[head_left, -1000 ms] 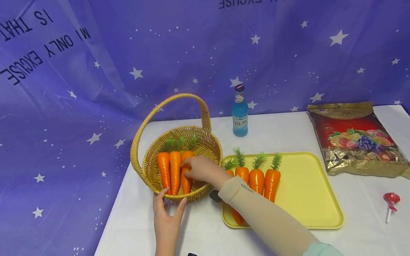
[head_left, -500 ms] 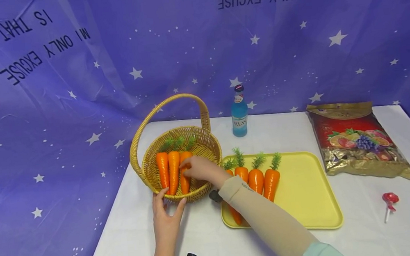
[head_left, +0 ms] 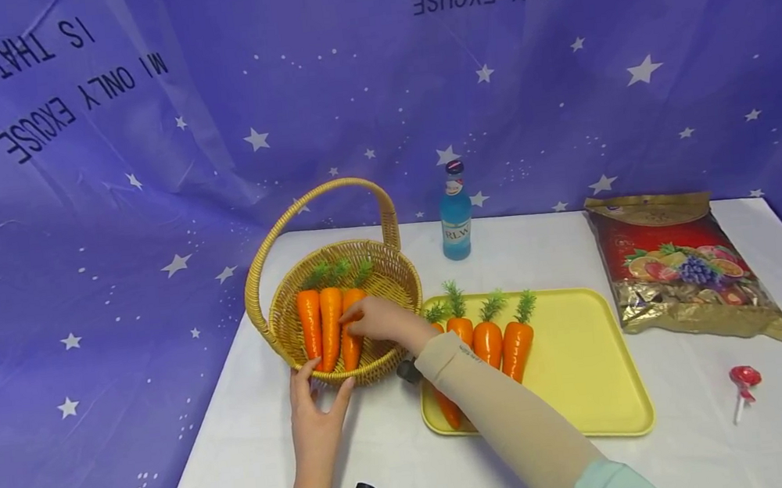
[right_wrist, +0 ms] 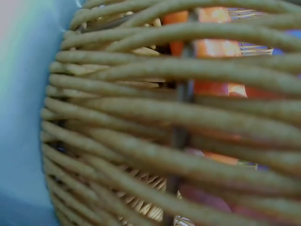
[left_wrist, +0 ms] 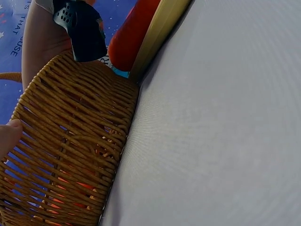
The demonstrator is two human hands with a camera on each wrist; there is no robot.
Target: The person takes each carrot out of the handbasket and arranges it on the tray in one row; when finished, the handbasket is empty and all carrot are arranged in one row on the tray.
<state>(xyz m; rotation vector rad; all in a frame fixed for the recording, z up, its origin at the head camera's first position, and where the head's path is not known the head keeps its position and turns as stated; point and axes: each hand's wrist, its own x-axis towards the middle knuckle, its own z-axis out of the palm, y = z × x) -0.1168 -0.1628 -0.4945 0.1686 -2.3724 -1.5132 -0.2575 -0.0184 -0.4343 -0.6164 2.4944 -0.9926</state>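
Note:
In the head view, a wicker basket (head_left: 389,366) with a tall arched handle stands on the left, with three orange carrots with green tops lying side by side inside. My right hand (head_left: 388,323) reaches over the rim and grips the rightmost carrot (head_left: 353,350). My left hand (head_left: 317,416) holds the basket's near rim, its thumb outside. In the left wrist view, a fingertip (left_wrist: 14,129) touches the weave by the rim. The right wrist view is filled by the basket's side (right_wrist: 141,108), with orange showing through gaps.
Right of the basket lies a yellow tray (head_left: 587,366) with several more carrots (head_left: 516,346), partly under my right forearm. A blue bottle (head_left: 456,226) stands behind. Farther right are a red and gold candy bag (head_left: 683,263) and a red lollipop (head_left: 745,379).
My right hand and the rightmost carrot have shifted very slightly left within the basket. My left hand stays at the rim.

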